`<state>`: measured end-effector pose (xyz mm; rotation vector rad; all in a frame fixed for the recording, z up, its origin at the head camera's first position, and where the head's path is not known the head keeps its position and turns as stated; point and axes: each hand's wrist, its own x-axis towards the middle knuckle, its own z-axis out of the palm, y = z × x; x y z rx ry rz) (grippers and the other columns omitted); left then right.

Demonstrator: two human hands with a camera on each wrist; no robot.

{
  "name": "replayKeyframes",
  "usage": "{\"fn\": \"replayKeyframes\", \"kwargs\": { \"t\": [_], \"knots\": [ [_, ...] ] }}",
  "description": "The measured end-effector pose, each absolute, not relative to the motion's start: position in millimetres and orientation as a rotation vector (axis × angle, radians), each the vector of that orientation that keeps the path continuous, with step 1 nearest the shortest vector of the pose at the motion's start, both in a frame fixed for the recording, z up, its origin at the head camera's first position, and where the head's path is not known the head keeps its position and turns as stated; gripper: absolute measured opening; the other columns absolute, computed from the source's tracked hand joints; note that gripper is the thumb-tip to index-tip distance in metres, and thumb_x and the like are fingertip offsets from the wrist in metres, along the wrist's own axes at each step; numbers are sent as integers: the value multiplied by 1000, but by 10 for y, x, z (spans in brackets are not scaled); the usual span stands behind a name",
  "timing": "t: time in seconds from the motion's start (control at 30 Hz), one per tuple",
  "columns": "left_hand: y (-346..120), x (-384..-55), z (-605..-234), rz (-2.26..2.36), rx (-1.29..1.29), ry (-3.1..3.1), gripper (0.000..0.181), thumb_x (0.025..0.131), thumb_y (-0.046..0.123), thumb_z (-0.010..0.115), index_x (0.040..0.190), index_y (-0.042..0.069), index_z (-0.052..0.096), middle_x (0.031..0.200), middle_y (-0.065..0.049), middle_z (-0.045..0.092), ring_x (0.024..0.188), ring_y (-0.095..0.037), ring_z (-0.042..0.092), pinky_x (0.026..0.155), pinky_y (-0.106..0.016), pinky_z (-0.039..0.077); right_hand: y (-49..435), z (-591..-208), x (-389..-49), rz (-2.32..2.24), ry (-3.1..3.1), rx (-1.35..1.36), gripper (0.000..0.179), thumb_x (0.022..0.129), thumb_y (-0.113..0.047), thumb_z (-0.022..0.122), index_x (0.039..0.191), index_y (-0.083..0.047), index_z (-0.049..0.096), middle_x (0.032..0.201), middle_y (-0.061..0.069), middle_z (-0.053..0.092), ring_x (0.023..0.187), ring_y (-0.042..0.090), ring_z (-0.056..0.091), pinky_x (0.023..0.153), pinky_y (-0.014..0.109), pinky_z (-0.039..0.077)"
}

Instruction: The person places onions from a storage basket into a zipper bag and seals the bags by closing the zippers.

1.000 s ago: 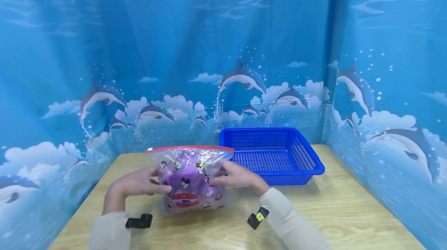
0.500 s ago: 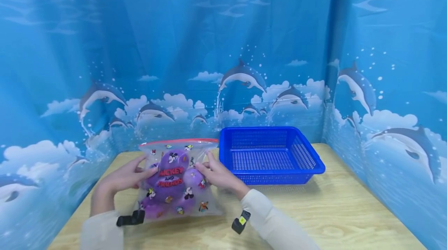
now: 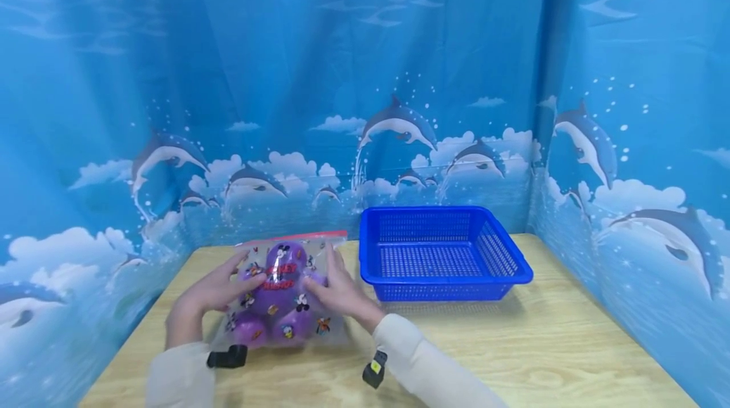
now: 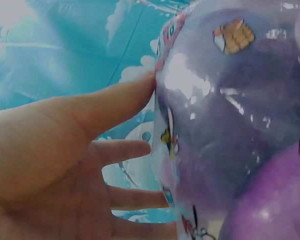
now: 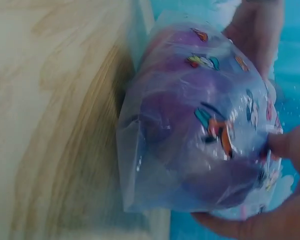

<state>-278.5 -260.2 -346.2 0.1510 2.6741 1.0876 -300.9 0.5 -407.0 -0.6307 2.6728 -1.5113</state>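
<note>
A clear zip bag (image 3: 288, 306) with a red top edge, cartoon figures and red lettering sits on the table, with several round purple balls (image 3: 251, 330) inside. In the head view it leans back between my two hands. My left hand (image 3: 211, 297) presses its left side; the left wrist view shows straight, spread fingers (image 4: 135, 197) and the thumb tip against the plastic. On the right side, my right hand (image 3: 342, 294) holds the bag, thumb on the front and a finger (image 5: 225, 226) along the edge. The bag's back is hidden.
A blue perforated plastic basket (image 3: 445, 262) stands right of the bag, near the table's back edge. The wood-grain table (image 3: 513, 351) is enclosed by blue curtains (image 3: 342, 66) with dolphins. A black wrist camera (image 3: 228, 357) is strapped to each sleeve.
Over the last second the bag has shifted left and turned its lettered front upward, leaning further back. Both hands moved with it, the right hand going left. The basket stayed put.
</note>
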Motion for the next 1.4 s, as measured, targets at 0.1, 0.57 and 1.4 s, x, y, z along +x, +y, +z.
{"fn": "replayKeyframes", "kwargs": {
  "t": [0.1,0.57,1.4],
  "knots": [
    [-2525,-2810,-3457,1055,157,2669,100,100,59,56,166,8,1,166,-38,5,145,-66,25,88,-61,60,-31,-4028,-2979,-1289,2857,-754,81,104,-26,59,167,-26,8,171,27,-7,153,53,24,118,68,36],
    [-2298,-2888,-3500,859,139,2828,85,105,57,46,163,3,18,159,-38,30,141,-62,37,111,-72,41,-128,-4080,-3085,-744,2898,-939,94,92,2,59,167,-30,13,174,18,5,158,47,14,126,61,26],
    [-1962,-3040,-3532,680,383,2927,51,103,18,39,151,2,49,160,-34,35,150,-59,22,114,-84,20,17,-4112,-3103,-945,2795,-756,94,96,-6,60,167,-15,-1,171,28,4,158,40,20,129,51,24]
  ]
}}
